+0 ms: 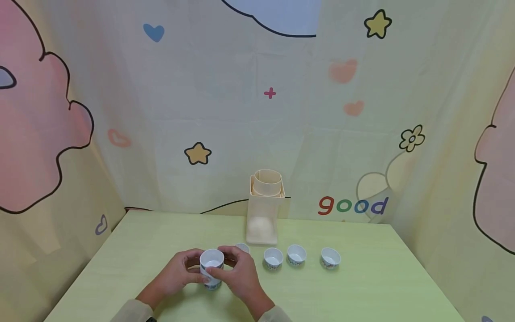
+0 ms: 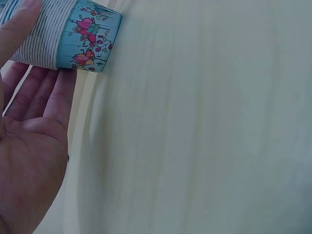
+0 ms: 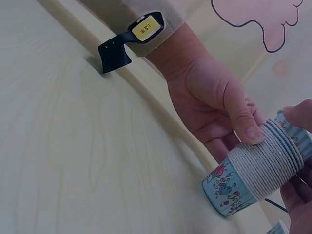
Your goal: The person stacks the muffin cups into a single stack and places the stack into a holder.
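Note:
Both hands hold a nested stack of paper cups upright, low over the front left of the table. The cups are light blue with a flower print, and their pale rims lie in close rings. My left hand grips the stack from the left, its thumb across the rims and its fingers behind. From the right, my right hand pinches the top cup, thumb on its near side. In the right wrist view that top cup stands a little out from the rest, showing its striped wall.
Several single paper cups stand upright in a loose row, among them one near the middle and one farthest right. Behind them a beige plastic stand with a round tube on top rises at the table's back edge, before a printed curtain.

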Available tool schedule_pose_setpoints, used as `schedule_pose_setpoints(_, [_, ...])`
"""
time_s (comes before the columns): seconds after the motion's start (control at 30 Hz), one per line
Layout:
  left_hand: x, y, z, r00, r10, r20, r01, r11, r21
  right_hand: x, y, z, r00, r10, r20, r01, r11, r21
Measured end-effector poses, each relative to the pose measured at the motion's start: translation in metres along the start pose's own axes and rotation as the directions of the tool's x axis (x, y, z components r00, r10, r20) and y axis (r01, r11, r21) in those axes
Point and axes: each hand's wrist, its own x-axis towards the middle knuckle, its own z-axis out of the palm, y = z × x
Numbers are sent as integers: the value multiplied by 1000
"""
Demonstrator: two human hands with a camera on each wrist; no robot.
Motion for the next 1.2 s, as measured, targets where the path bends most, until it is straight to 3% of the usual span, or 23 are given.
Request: schedule_pose_setpoints(1.2, [0,0,0,1000,6,8,-6,1000,5,-3,9,0,1000,7,15,-6,999,-40])
